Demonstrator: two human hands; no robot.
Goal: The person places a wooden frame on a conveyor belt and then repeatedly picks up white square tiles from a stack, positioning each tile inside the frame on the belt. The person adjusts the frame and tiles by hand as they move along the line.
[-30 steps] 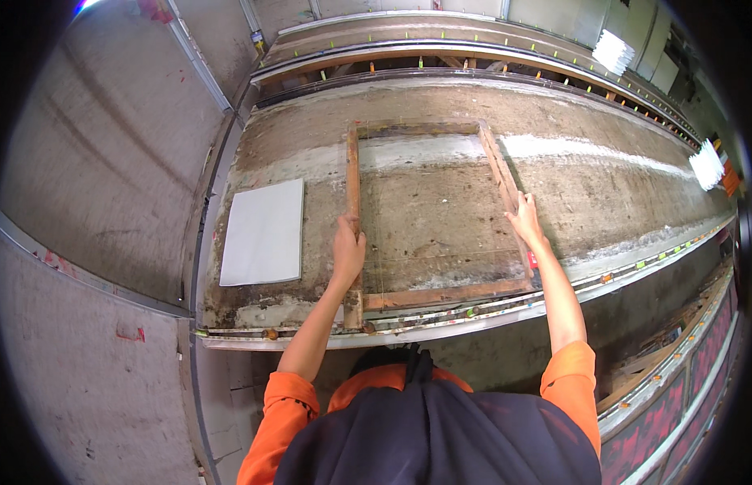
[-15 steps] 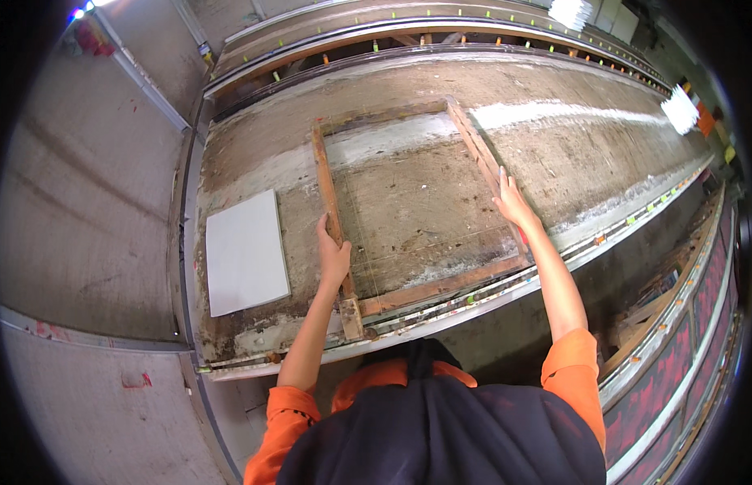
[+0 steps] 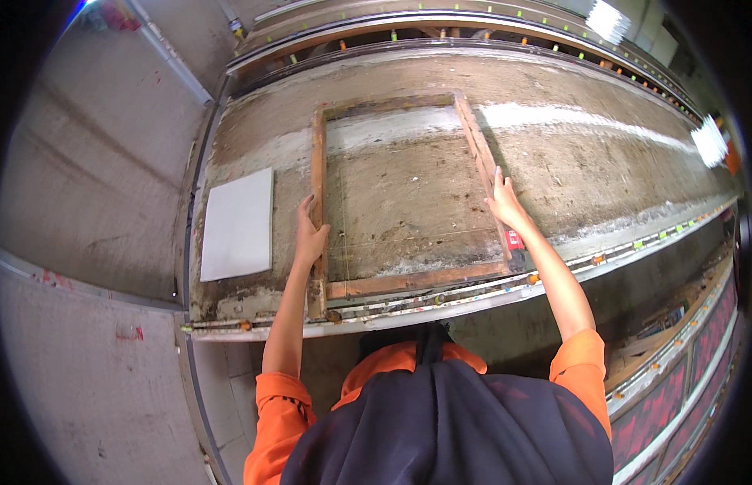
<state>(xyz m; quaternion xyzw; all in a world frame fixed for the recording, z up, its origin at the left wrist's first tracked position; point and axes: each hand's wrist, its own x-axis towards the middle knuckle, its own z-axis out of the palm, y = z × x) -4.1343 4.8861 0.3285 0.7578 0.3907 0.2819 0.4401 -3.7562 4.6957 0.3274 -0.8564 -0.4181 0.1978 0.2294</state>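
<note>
A rectangular wooden frame (image 3: pixel 416 280) lies over the long, stained worktable (image 3: pixel 602 174). Thin pale lines cross its opening near the left and front sides; whether anything is stretched over it, I cannot tell. My left hand (image 3: pixel 313 236) grips the left bar, thumb on the inner side and fingers along the outer side. On the right bar, my right hand (image 3: pixel 507 202) is closed around the wood, its forefinger pointing up along it. A red label (image 3: pixel 514 240) with white marks shows below that hand, beside my forearm.
A stack of white sheets (image 3: pixel 238 226) lies left of the frame. Clips line the table's near rail (image 3: pixel 424 305). Grey panels (image 3: pixel 93 178) stand close on the left. Another railed table (image 3: pixel 376 31) runs behind, and a rack (image 3: pixel 667 388) stands at lower right.
The view has shifted a little. The frame now sits straighter, its near left corner having swung left. Both hands stay on its side bars, and the red label is more exposed.
</note>
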